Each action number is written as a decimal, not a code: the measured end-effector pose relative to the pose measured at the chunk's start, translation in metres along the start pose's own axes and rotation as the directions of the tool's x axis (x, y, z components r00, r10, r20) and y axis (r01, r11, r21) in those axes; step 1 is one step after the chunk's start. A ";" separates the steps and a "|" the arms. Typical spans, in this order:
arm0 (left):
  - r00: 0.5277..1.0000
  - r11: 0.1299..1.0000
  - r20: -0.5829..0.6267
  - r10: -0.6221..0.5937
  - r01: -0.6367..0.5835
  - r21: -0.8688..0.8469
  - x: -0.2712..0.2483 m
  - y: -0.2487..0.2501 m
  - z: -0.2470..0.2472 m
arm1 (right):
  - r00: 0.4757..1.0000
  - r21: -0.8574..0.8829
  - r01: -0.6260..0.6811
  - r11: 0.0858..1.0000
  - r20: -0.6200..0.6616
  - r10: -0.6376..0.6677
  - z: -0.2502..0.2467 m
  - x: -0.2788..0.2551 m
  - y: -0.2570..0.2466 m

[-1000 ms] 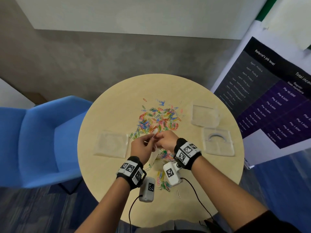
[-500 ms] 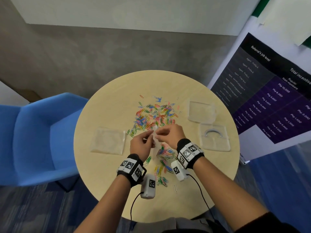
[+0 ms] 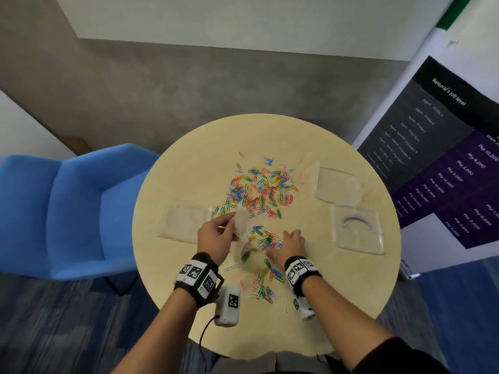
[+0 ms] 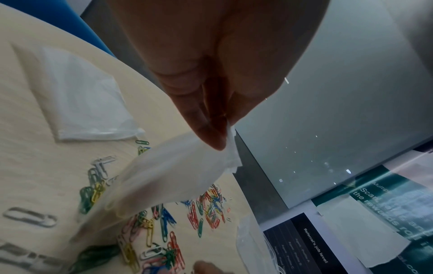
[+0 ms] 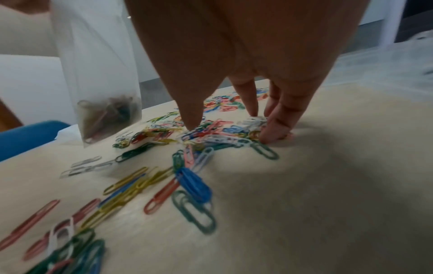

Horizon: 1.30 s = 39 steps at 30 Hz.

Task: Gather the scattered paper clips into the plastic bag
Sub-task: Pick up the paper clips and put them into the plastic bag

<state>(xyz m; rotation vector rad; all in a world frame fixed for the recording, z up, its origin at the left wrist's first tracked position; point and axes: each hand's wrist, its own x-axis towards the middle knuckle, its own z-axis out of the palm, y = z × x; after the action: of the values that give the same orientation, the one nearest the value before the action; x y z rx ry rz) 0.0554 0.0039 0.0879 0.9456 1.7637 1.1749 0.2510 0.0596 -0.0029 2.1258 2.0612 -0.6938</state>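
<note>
A small clear plastic bag (image 3: 241, 230) hangs upright over the table with several clips in its bottom (image 5: 107, 111). My left hand (image 3: 231, 224) pinches the bag's top edge (image 4: 230, 148) between thumb and fingers (image 4: 211, 133). Coloured paper clips lie in a large heap (image 3: 262, 190) at mid-table. A smaller cluster (image 3: 266, 238) lies beside the bag, and more clips (image 3: 263, 282) lie near the front edge. My right hand (image 3: 278, 242) is down on the smaller cluster. Its thumb and fingers (image 5: 276, 129) are spread and touch the clips (image 5: 222, 129).
The round beige table (image 3: 189, 171) also carries a flat clear bag (image 3: 186, 222) at the left and two more at the right (image 3: 337, 184), (image 3: 357, 228). A blue chair (image 3: 67, 211) stands to the left. A dark poster board (image 3: 445, 157) leans at the right.
Both hands were together at the bag's mouth. My right hand has let go and dropped right onto the clips; my left hand holds the bag alone.
</note>
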 end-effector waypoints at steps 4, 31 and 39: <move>0.999 1.000 -0.030 -0.011 0.012 0.004 -0.002 -0.002 -0.007 | 0.981 -0.178 0.194 0.965 0.064 -0.186 0.004 0.006 -0.028; 0.995 0.999 0.100 -0.005 0.000 0.051 0.015 0.013 0.036 | 0.932 0.976 -0.217 0.007 0.210 -0.296 -0.103 -0.015 -0.021; 0.984 0.995 0.171 0.050 -0.064 0.080 0.011 0.021 0.042 | 0.954 0.360 0.247 0.900 0.071 -0.291 -0.122 -0.019 -0.064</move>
<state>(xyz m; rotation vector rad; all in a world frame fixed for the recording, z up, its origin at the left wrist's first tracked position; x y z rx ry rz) 0.0918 0.0342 0.0948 1.1193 1.6703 1.0294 0.2201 0.0930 0.1286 1.9012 2.3321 -1.2799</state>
